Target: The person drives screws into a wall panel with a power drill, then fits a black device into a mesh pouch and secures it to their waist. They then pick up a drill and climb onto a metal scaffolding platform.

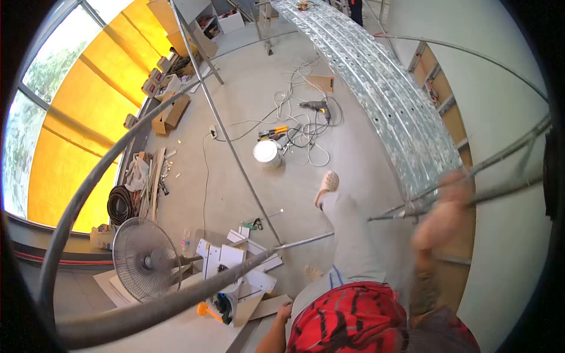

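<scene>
Overhead, the blurred right hand (444, 212) met a thin rod (388, 216) beside the tray (388, 100); its grip couldn't be told. The left hand (285, 310) sat low by a board (268, 306), grip unclear.

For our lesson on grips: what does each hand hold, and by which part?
It cannot be told: the right hand is a blur against the metal rods; the left hand shows no clear hold.
</scene>
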Demonstrator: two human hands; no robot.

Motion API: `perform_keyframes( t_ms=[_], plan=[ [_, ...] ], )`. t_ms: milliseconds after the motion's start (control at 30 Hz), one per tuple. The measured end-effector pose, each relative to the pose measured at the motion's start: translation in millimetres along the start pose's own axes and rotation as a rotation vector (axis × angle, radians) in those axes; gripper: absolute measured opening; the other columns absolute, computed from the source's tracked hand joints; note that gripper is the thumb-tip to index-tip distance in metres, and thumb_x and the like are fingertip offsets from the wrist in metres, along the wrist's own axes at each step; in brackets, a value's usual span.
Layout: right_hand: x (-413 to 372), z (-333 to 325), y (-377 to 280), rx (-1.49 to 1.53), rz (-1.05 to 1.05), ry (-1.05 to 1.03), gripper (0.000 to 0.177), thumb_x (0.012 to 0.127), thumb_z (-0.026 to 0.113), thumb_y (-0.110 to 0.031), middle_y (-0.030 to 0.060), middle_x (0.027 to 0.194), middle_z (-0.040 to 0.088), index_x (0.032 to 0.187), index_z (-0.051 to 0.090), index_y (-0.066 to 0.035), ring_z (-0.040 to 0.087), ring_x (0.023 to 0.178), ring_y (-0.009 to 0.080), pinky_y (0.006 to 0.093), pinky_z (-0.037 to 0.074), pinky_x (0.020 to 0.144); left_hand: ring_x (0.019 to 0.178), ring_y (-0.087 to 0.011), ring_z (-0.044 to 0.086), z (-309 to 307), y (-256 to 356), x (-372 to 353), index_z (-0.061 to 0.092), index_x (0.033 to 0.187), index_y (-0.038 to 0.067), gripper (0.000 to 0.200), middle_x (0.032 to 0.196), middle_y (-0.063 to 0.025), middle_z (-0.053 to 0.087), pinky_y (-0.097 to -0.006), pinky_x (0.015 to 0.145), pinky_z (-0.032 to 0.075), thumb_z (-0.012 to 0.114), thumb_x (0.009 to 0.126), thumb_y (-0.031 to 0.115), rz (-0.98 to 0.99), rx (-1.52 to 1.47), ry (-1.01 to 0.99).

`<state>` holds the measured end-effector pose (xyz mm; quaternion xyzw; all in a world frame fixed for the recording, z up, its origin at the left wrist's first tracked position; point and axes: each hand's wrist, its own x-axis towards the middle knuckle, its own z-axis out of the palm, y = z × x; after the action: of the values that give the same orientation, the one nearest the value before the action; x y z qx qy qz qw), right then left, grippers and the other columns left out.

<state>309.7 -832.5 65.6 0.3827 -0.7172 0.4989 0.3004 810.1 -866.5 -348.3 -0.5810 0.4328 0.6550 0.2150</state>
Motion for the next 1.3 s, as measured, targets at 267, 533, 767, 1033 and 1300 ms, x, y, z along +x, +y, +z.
perform_keyframes(
  t_ms=[267,533,767,1033,1300],
  plan=[
    [-18.3,287.3,164.8,0.404,0.649,-0.757,0.018,0.089,0.064,-0.012,0.0058,0.081,0.064,0.105,0.068,-0.005,0.062,0.072,0.0112,0.0239,0.048,0.064,0.068,-0.0223,0.066,-21.1,98.9,-43.7,0.063,0.111,0.005,0.031,0.081,-0.0116,0.067,-0.0334,0.056,0.053,0.061,0.087,0.025,-0.202,-0.444,0.269],
    [108.5,362.4,252.5,0.438,1.104,-1.108,0.023,0.091,0.059,-0.015,-0.0012,0.065,0.056,0.110,0.067,-0.005,0.049,0.054,0.0056,0.0229,0.042,0.052,0.066,-0.0252,0.066,-40.2,291.2,7.4,0.060,0.111,0.005,0.029,0.079,-0.0132,0.065,-0.0359,0.054,0.053,0.058,0.090,0.026,0.025,0.106,0.106],
    [178.0,422.3,323.7,0.314,0.914,-1.340,0.029,0.089,0.060,-0.022,0.0032,0.067,0.060,0.114,0.064,-0.007,0.057,0.061,0.0112,0.0280,0.046,0.059,0.060,-0.0229,0.063,-46.6,442.2,42.1,0.058,0.107,0.006,0.025,0.078,-0.0115,0.065,-0.0350,0.050,0.052,0.054,0.092,0.025,-0.306,-0.522,0.234],
    [219.7,550.7,354.9,0.273,0.635,-1.494,0.037,0.090,0.062,-0.031,0.0058,0.072,0.061,0.119,0.059,-0.008,0.056,0.064,0.0140,0.0303,0.046,0.060,0.066,-0.0181,0.063,-76.7,522.1,147.7,0.064,0.097,0.010,0.018,0.080,-0.0063,0.065,-0.0337,0.051,0.049,0.059,0.086,0.023,-0.203,-0.325,0.205],
    [245.8,650.4,380.8,0.158,0.623,-1.433,0.045,0.088,0.063,-0.038,0.0094,0.078,0.063,0.123,0.058,-0.010,0.058,0.069,0.0200,0.0336,0.048,0.065,0.080,-0.0234,0.066,-184.0,795.8,266.5,0.057,0.117,0.003,0.029,0.095,-0.0137,0.066,-0.0355,0.063,0.053,0.049,0.093,0.018,-0.133,-0.356,0.151]
  ],
)
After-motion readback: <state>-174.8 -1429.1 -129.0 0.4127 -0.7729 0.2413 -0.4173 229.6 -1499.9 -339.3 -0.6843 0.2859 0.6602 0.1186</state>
